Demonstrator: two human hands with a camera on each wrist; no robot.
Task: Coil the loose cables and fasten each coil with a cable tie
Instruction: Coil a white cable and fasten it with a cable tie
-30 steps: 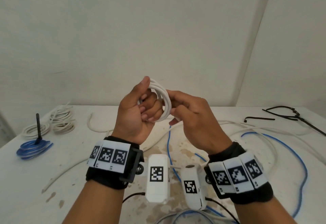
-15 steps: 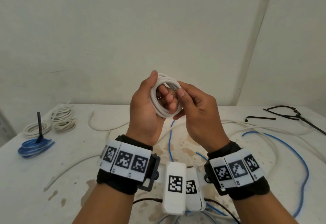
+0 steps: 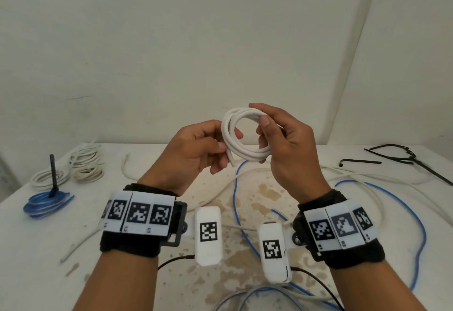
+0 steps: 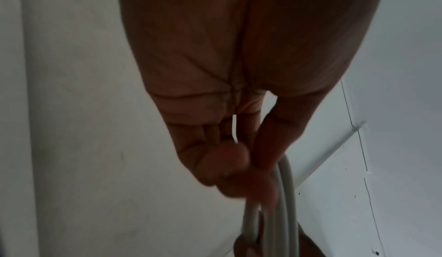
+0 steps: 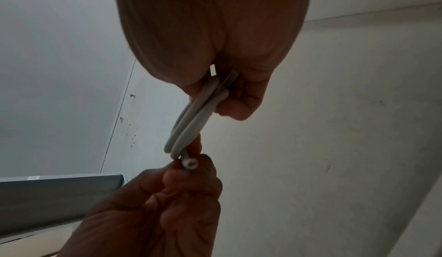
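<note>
Nearest the viewer, a loose grey-white cable [image 3: 257,294] arcs along the front edge of the stained white table [image 3: 36,249], and a thin blue cable [image 3: 402,203] loops across the surface on the right, crossing long loose white cables [image 3: 215,194] that trail over the middle. Above these, both hands are raised off the table and together hold one small white cable coil [image 3: 241,136] of several turns. The left hand [image 3: 196,150] pinches the coil's lower left side, where the cut cable end [image 5: 189,163] pokes out between its fingertips. The right hand [image 3: 285,144] is curled around the coil's right side, thumb pressed on the upper strands and fingers behind. Farther back on the left lies a coiled blue cable [image 3: 47,203] with a black cable tie [image 3: 53,176] standing upright from it, and behind it rest finished white cable coils [image 3: 85,166]. At the far right corner lie several loose black cable ties [image 3: 402,157].
</note>
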